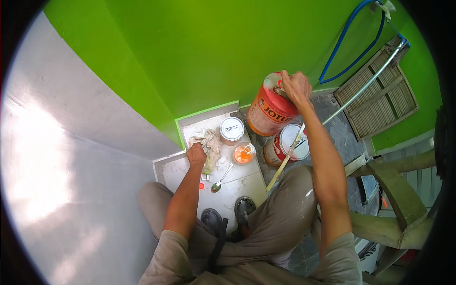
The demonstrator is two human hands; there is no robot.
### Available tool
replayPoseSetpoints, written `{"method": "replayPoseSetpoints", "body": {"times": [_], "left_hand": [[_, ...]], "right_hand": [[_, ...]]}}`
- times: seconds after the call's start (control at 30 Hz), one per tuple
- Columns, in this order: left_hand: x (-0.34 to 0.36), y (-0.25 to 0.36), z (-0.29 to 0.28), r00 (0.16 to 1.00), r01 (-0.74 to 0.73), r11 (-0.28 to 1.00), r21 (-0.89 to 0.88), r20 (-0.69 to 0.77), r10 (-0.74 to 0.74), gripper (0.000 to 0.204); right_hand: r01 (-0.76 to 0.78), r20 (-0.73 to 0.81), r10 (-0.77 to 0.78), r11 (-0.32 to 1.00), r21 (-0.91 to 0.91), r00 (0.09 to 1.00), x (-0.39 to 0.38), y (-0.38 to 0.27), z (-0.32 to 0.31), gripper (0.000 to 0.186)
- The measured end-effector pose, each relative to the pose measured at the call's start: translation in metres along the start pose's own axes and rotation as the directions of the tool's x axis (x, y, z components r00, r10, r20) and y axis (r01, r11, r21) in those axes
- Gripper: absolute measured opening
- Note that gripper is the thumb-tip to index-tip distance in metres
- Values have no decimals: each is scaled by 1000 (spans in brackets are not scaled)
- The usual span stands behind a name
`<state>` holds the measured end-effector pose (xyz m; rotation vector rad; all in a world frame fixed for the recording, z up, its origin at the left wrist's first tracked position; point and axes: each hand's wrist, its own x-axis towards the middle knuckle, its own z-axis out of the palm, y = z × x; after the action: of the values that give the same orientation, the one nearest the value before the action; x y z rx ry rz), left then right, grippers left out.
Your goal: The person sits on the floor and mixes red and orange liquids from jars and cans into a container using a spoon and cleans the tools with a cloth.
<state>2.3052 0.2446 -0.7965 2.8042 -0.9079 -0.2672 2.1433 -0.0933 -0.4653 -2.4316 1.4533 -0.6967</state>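
Note:
My left hand (pixel 196 155) is closed on the edge of a crumpled, stained rag (pixel 212 146) lying on the pale tiled step. At the upper middle, my right hand (pixel 296 87) is curled at the top of a big red and orange paint bucket (pixel 267 113); its fingers close on something small and greyish that I cannot make out. Between the hands stand a white-lidded paint tin (pixel 232 128) and a clear tub with orange contents (pixel 244 154). A metal spoon (pixel 217 186) lies on the tiles, near a small red cap (pixel 201 185).
Another white-lidded paint can (pixel 293 142) stands below the bucket, with a wooden stick (pixel 285 164) slanting across it. A long metal pole (pixel 365 85) leans at the right near a louvred panel (pixel 380 90). A blue hose (pixel 327 57) hangs on the green wall. Wooden framing (pixel 396 190) stands at right.

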Motion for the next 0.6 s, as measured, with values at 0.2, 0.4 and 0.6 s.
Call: {"method": "replayPoseSetpoints", "body": {"times": [0.2,0.4,0.6], "left_hand": [[-15,10,-39,997,18,977,-213,-66,-33,16],[-50,29,-91,981,96,948,-302,-133,-141,11],[-129,9,-105,951,284,918,-276,206,-232,22]], "right_hand": [[-24,139,19,999,36,990,4,7,19,57],[-28,190,15,997,67,982,3,17,42,57],[-48,215,41,998,28,976,8,25,68,62]]}}
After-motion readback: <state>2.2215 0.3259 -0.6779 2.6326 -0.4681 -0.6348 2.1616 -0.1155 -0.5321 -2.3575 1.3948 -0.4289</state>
